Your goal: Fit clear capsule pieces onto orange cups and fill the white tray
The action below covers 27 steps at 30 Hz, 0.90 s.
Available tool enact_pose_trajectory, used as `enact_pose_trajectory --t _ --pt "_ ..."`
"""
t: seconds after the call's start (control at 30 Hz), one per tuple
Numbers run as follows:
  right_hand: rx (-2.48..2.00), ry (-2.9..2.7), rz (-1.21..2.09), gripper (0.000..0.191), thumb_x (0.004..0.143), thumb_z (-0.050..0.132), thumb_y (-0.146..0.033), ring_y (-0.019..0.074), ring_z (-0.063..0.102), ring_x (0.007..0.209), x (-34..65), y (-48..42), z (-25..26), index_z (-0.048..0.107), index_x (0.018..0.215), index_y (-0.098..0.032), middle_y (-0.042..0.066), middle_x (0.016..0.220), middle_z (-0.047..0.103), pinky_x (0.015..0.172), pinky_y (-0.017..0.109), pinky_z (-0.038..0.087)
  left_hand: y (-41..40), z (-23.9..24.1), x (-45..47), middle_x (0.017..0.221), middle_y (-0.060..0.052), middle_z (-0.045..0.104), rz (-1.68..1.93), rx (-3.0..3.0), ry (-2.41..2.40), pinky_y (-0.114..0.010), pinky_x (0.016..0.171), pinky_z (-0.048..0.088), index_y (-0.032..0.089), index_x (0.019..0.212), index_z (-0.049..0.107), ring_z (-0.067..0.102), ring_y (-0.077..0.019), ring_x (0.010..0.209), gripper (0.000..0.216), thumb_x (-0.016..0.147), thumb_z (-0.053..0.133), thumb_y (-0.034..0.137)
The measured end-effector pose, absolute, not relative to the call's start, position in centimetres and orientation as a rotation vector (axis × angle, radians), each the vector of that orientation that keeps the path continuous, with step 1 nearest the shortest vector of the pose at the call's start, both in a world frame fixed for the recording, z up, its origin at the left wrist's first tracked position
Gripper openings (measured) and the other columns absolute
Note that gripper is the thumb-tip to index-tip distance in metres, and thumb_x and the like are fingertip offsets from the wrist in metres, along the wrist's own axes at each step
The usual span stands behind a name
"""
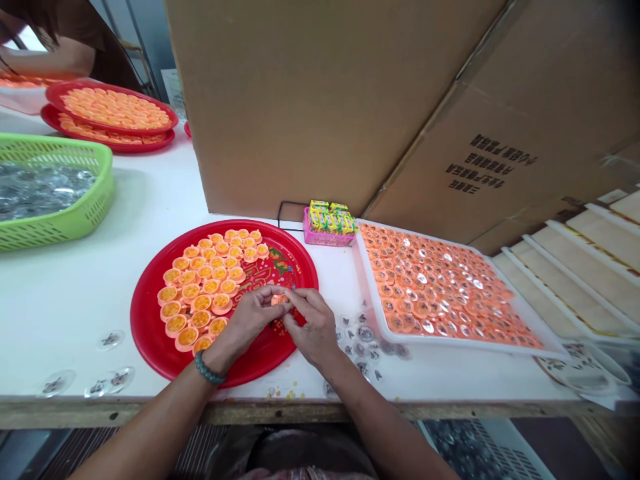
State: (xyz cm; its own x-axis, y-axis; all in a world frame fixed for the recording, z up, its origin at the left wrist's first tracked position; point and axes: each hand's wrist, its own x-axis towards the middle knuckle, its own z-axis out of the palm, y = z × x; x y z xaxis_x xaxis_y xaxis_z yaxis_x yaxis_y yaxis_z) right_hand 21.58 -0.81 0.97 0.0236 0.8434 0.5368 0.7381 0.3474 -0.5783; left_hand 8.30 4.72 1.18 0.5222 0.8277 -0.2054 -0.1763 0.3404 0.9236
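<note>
Both hands meet over the right half of a red round tray (150,327) on the white table. My left hand (250,319) and my right hand (313,327) pinch one small orange cup (280,299) between their fingertips. Several like orange cups (210,287) with yellow filling stand in rows on the tray's left half. My left wrist bears a green bead bracelet (209,370).
A white tray (373,313) full of capped orange cups lies at the right. Clear lids (357,333) lie loose beside it. A pink box (327,225) sits behind, a green basket (75,213) at left, stacked red trays (113,110) far left, cardboard boxes (320,100) behind.
</note>
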Motion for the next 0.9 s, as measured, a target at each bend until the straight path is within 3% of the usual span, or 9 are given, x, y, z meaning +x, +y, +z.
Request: enact_pose_trajectory --t 0.3,0.53,0.73,0.9 --pt "-1.451 -1.687 0.254 0.038 0.078 0.057 -0.014 0.0177 0.060 0.091 22.4 -1.0 2.1 0.062 0.116 -0.019 0.008 0.099 0.062 0.082 0.031 0.051 4.7 1.7 8.3 0.080 -0.002 0.068 0.716 0.938 0.780 -0.025 0.068 0.048 0.017 0.093 0.068 0.060 -0.0145 0.071 0.037 0.062 0.078 0.034" --pt "-1.316 -1.764 0.441 0.038 0.078 0.061 -0.011 0.0153 0.060 0.088 23.2 -0.5 2.1 0.062 0.115 -0.021 0.004 0.093 0.064 0.082 0.030 0.051 4.7 1.8 7.9 0.082 -0.003 0.070 0.643 1.145 0.815 -0.025 0.072 0.046 0.017 0.102 0.070 0.060 -0.0167 0.077 0.037 0.069 0.072 0.034" --pt "-1.291 -1.848 0.349 0.033 0.080 0.062 -0.016 0.0159 0.060 0.086 23.5 -0.8 1.5 0.063 0.113 -0.023 0.005 0.092 0.064 0.078 0.031 0.051 4.5 1.8 8.0 0.075 -0.002 0.069 0.617 1.123 0.777 -0.024 0.063 0.045 0.016 0.100 0.070 0.059 -0.0156 0.067 0.036 0.067 0.072 0.032" --pt "-1.285 -1.967 0.227 0.030 0.084 0.057 -0.018 0.0184 0.058 0.086 23.4 -1.1 1.2 0.061 0.114 -0.020 0.008 0.091 0.062 0.076 0.033 0.051 4.5 1.8 8.0 0.078 -0.003 0.069 0.620 1.082 0.727 -0.025 0.067 0.046 0.016 0.094 0.071 0.060 -0.0162 0.070 0.032 0.064 0.073 0.028"
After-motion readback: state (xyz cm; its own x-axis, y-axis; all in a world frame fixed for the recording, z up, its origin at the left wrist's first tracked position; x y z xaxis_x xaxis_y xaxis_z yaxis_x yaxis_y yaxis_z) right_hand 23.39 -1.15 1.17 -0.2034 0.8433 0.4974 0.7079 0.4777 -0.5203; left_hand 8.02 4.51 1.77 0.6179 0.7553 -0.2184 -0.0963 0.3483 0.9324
